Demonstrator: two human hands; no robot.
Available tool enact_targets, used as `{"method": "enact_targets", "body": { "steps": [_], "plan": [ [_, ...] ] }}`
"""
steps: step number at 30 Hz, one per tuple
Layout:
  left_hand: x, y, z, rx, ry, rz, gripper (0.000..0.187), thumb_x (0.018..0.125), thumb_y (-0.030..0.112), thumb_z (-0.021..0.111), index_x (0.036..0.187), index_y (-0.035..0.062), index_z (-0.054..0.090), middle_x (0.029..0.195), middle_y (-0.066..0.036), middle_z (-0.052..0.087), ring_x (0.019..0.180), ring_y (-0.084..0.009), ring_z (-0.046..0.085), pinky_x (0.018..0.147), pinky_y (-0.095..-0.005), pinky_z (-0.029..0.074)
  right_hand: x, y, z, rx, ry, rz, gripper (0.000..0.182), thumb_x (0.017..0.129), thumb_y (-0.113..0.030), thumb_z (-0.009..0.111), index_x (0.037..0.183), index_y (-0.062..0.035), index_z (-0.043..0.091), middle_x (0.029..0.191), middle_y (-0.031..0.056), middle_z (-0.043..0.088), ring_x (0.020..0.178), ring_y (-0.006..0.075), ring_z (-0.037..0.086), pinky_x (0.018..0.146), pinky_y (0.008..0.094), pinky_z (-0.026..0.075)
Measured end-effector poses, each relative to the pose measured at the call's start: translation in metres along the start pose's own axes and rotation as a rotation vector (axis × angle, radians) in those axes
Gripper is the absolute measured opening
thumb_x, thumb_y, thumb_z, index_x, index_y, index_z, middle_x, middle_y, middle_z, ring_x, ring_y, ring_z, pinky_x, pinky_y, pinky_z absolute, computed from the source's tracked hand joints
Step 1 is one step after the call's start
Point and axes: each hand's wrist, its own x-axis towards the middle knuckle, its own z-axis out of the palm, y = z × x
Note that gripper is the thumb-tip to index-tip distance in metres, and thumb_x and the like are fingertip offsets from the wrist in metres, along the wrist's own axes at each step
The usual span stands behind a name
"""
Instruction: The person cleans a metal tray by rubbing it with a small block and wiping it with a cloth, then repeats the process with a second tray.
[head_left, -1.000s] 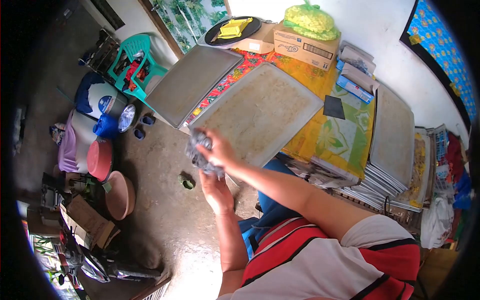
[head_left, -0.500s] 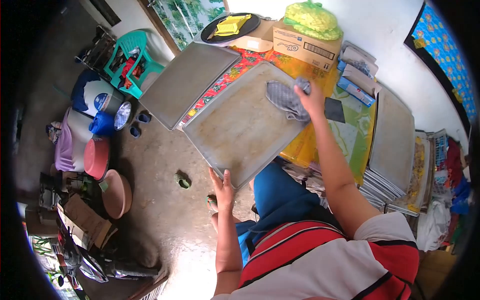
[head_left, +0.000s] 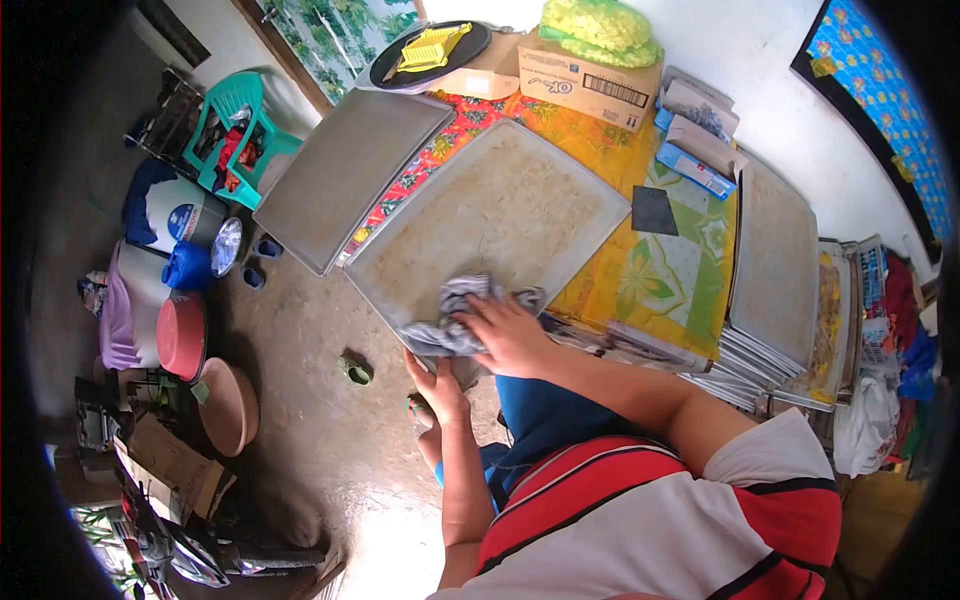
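Note:
A large metal baking tray (head_left: 500, 210) with brownish stains lies on the table, its near corner jutting past the table edge. My left hand (head_left: 438, 388) grips that near corner, thumb and fingers at the rim. Over the tray's near end, my right hand (head_left: 508, 332) presses down on a crumpled grey patterned cloth (head_left: 462, 300), fingers bent over it. The cloth partly hides the near corner. A second baking tray (head_left: 355, 180) rests to the left, also overhanging the table.
A floral tablecloth (head_left: 660, 280) covers the table, with a dark square (head_left: 654, 210) on it. Behind are a cardboard box (head_left: 585, 85) and a blue box (head_left: 695, 170). Stacked trays (head_left: 775, 270) stand right. A green chair (head_left: 270, 150) and basins (head_left: 228, 405) are on the left.
My right hand has swept the cloth from the tray's far right side to its near corner. My left hand stays at the near corner.

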Motion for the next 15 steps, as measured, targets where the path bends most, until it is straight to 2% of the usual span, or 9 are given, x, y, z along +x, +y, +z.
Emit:
{"method": "enact_targets", "body": {
  "steps": [2, 6, 8, 11, 15],
  "plan": [
    [-0.005, 0.002, 0.004, 0.016, 0.016, 0.073, 0.071, 0.084, -0.007, 0.056, 0.147, -0.0006, 0.024, 0.143, -0.016, 0.037, 0.127, -0.0264, 0.042, 0.106, -0.0360, 0.035, -0.020, 0.012, -0.026, -0.094, -0.059, 0.196, 0.069, 0.076, -0.034, 0.071, 0.136, -0.0110, 0.046, 0.142, 0.0194, 0.042, 0.128, 0.0363, 0.043, 0.105, 0.0569, 0.033],
    [-0.009, 0.017, 0.007, 0.101, 0.031, -0.002, 0.067, 0.086, -0.003, 0.057, 0.146, -0.0021, 0.027, 0.139, -0.016, 0.042, 0.121, -0.0252, 0.045, 0.102, -0.0341, 0.037, -0.033, 0.084, -0.058, -0.309, 0.076, 0.538, 0.066, 0.079, -0.030, 0.067, 0.136, -0.0080, 0.043, 0.143, 0.0201, 0.041, 0.128, 0.0363, 0.044, 0.109, 0.0529, 0.029],
    [-0.007, 0.020, 0.003, 0.099, -0.018, -0.005, 0.068, 0.086, -0.002, 0.058, 0.147, -0.0019, 0.026, 0.139, -0.016, 0.042, 0.122, -0.0250, 0.045, 0.102, -0.0338, 0.037, -0.024, 0.130, -0.067, -0.378, 0.089, 0.643, 0.064, 0.081, -0.031, 0.067, 0.136, -0.0080, 0.043, 0.143, 0.0212, 0.040, 0.129, 0.0374, 0.042, 0.109, 0.0554, 0.027],
    [-0.007, 0.024, 0.000, 0.092, -0.081, -0.020, 0.070, 0.087, -0.001, 0.058, 0.148, -0.0015, 0.023, 0.139, -0.016, 0.042, 0.122, -0.0247, 0.045, 0.103, -0.0336, 0.036, 0.006, 0.187, -0.070, -0.452, 0.069, 0.730, 0.064, 0.085, -0.036, 0.063, 0.138, -0.0080, 0.041, 0.145, 0.0228, 0.038, 0.132, 0.0396, 0.038, 0.110, 0.0585, 0.024],
    [-0.007, 0.025, -0.003, 0.002, -0.155, -0.052, 0.071, 0.088, 0.000, 0.057, 0.149, -0.0011, 0.020, 0.140, -0.015, 0.041, 0.123, -0.0242, 0.044, 0.104, -0.0333, 0.035, 0.057, 0.217, -0.062, -0.456, 0.127, 0.725, 0.067, 0.088, -0.043, 0.058, 0.142, -0.0091, 0.037, 0.148, 0.0208, 0.036, 0.136, 0.0400, 0.034, 0.111, 0.0588, 0.021]
  ]
}}
